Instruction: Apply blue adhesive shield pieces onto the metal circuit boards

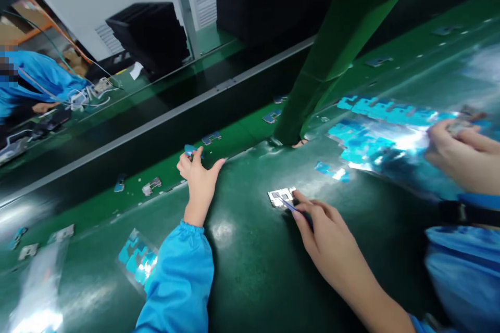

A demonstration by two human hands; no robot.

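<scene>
My left hand (200, 179) reaches over the green conveyor strip with its thumb spread wide. A small blue piece (189, 150) is at its fingertips; I cannot tell whether they touch it. My right hand (328, 242) grips thin dark blue tweezers (289, 205). Their tip is over a small silver and white circuit board (276, 195), which lies on the green work mat (250, 260). The right fingertips are beside that board's right edge.
A co-worker's hand (457, 156) works at the right, by sheets of blue film pieces (367, 143). Another film sheet (136, 257) lies near my left sleeve. Several boards, including one board (211, 138), rest along the strip. A green-wrapped post (312, 78) rises ahead.
</scene>
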